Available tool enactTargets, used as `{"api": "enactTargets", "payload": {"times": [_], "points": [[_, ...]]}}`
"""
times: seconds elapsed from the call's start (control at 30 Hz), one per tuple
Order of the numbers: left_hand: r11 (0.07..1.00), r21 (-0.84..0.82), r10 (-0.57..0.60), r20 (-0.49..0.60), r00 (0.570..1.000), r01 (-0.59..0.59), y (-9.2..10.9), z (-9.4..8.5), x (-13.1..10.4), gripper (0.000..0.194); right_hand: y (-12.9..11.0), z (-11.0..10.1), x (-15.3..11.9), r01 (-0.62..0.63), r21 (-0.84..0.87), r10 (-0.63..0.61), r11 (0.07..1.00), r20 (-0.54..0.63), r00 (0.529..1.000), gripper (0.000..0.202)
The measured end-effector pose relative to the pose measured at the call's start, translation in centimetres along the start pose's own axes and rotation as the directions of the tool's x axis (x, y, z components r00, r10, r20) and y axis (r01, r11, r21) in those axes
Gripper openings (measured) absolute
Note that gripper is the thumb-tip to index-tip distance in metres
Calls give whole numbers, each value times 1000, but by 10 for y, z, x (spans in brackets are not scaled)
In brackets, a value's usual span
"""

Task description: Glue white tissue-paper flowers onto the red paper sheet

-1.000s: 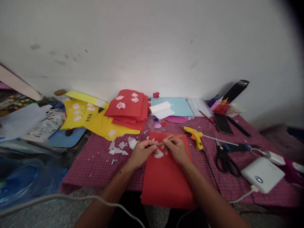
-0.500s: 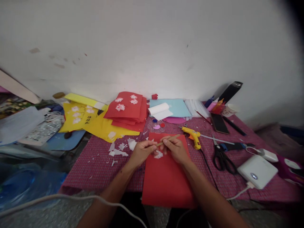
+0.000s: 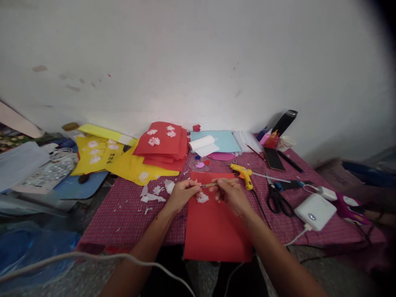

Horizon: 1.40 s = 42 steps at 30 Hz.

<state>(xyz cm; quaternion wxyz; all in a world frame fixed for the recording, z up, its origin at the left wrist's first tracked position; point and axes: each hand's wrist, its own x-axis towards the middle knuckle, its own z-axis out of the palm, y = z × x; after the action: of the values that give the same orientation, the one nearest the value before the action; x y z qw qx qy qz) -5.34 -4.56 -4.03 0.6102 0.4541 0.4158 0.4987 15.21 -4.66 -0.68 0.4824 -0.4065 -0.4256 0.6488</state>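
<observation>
The right hand (image 3: 232, 194) has its grip closed around a thin tan stick (image 3: 210, 185), above the red sheet (image 3: 213, 235) on the tabletop (image 3: 133, 222); the left hand (image 3: 182, 193) bends its fingers at the stick's tip, what they pinch unclear. Dark handwritten characters (image 3: 110, 158) run down a yellow sheet (image 3: 84, 157), too small to read, like the display on the white box (image 3: 320, 208).

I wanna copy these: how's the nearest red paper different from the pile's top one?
The nearest red paper sheet juts past the checked tabletop; the pile's top red sheet lies on other sheets. The nearest sheet shows white ruffled paper; the top sheet, four pinkish flowers. Both are red.
</observation>
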Motion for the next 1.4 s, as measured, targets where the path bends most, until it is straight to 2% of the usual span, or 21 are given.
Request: {"api": "enactTargets", "payload": {"times": [0.07,0.13,0.2,0.23,0.3,0.37,0.47,0.57,0.67,0.77,0.83,0.9,0.97,1.03,1.07,1.17,1.27,1.33,1.4], "points": [[1000,-10,6,-16,1000,-7,-1,-1,1,27,-2,-12,-9,99,-61,-104,993,-87,991,35],[1000,-20,15,-41,999,-16,0,-2,0,26,-6,-30,-25,221,-215,-250,951,-117,961,32],[999,-47,9,-66,998,-13,4,-1,-1,26,-12,-53,-48,268,-476,-347,837,-85,934,28],[998,-69,2,-79,997,-7,6,1,-2,27,-15,-65,-60,281,-602,-375,748,-34,926,26],[993,-122,-18,-101,995,6,15,5,-3,28,-19,-86,-82,332,-787,-358,520,152,921,22],[989,-149,-14,-107,994,-3,26,11,0,28,-21,-103,-98,386,-881,-284,274,310,907,24],[986,-153,49,-84,995,-62,43,22,15,26,-19,-118,-104,399,-917,-211,-3,391,896,33],[985,-143,80,-86,993,-92,49,27,38,27,-14,-123,-96,396,-900,-142,-183,423,895,44],[988,-119,83,-129,988,-98,39,21,57,29,-12,-124,-86,400,-870,-85,-287,439,895,52],[995,-49,81,-150,985,-89,26,8,65,27,-17,-125,-80,404,-855,-31,-324,437,899,53],[996,-14,84,-161,983,-87,22,0,66,26,-23,-127,-73,359,-885,-18,-297,381,924,53],[996,-18,85,-189,978,-90,23,-5,66,25,-30,-133,-60,235,-947,-82,-221,258,963,47],[995,-31,87,-213,973,-96,24,-7,66,25,-35,-140,-38,68,-992,-193,-102,87,977,34],[995,-25,87,-208,974,-95,24,-7,66,24,-38,-146,-13,-57,-998,-190,-13,-54,980,28],[996,-10,86,-196,977,-90,24,-7,66,23,-38,-148,0,-83,-996,-163,19,-85,983,29],[996,72,64,-124,990,-56,25,-10,63,20,-38,-150,31,-144,-989,-75,15,-145,987,28],[982,185,34,18,999,-37,31,-16,60,15,-36,-147,47,-231,-973,-37,-16,-230,972,25],[964,264,1,133,991,-37,37,-19,56,12,-35,-145,51,-287,-957,-24,30,-288,957,22],[941,337,-38,214,976,-37,42,-22,54,11,-36,-144,52,-341,-930,-17,139,-347,938,22]]}}
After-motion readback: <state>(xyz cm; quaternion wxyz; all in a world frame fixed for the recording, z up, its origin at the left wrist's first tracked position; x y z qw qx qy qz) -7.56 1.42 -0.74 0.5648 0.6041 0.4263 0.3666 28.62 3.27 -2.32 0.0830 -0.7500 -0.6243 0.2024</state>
